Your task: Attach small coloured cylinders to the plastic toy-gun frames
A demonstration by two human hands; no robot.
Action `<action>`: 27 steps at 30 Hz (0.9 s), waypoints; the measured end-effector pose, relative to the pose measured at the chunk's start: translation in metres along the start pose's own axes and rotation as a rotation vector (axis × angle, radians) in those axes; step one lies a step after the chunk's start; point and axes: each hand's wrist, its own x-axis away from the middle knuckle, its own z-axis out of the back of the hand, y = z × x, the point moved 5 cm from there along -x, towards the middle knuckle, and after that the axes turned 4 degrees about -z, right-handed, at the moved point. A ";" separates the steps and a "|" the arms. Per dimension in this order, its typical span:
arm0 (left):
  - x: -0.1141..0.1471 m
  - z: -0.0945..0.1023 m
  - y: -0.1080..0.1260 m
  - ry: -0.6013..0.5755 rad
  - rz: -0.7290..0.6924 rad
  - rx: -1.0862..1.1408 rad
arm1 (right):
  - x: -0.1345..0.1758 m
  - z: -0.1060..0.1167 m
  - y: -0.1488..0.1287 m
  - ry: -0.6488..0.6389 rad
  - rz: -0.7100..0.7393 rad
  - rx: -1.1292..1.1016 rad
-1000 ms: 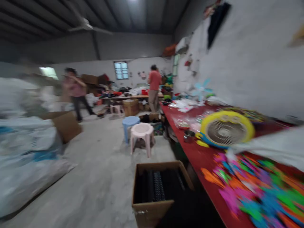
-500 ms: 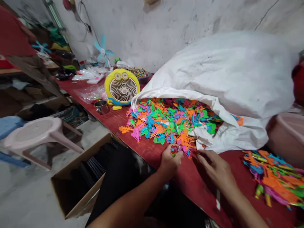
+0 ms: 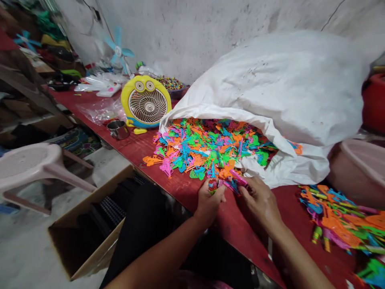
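Note:
My left hand point(image 3: 209, 202) is closed around small red and green wrapped pieces point(image 3: 212, 185), partly hidden by the fingers. To its right, my right hand point(image 3: 261, 199) pinches a pink plastic piece point(image 3: 238, 177) between thumb and fingers. Both hands are over the front of the red table point(image 3: 180, 184), close to a heap of small plastic toy pieces point(image 3: 198, 154) in orange, green, blue and pink. The heap spills from the mouth of a big white sack point(image 3: 279, 88).
A yellow fan point(image 3: 147, 102) and a metal cup point(image 3: 118, 130) stand left of the heap. At right lie a second toy pile point(image 3: 339, 218) and a pink basin point(image 3: 361, 172). Below are a cardboard box point(image 3: 90, 233) and a plastic stool point(image 3: 33, 160). A person stands far left.
My right hand has moved slightly left and up and now holds the pink piece; before, it was near the sack's edge. The left hand keeps its hold. The view has shifted right.

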 end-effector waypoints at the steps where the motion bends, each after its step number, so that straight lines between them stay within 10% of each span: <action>1: 0.000 0.000 0.000 0.009 0.002 0.014 | 0.004 0.001 -0.003 -0.030 -0.034 -0.080; 7: 0.004 -0.006 0.000 -0.038 0.038 0.055 | 0.032 -0.025 -0.005 -0.283 -0.369 -0.665; 19: 0.007 -0.010 -0.008 -0.187 0.071 -0.108 | 0.042 0.012 -0.003 -0.247 -0.563 -0.643; 24: 0.016 -0.019 -0.016 -0.335 0.046 -0.171 | 0.038 0.019 -0.007 -0.508 -0.526 -0.716; 27: 0.016 -0.018 -0.011 -0.255 0.048 -0.095 | 0.040 0.033 0.005 -0.383 -0.574 -0.754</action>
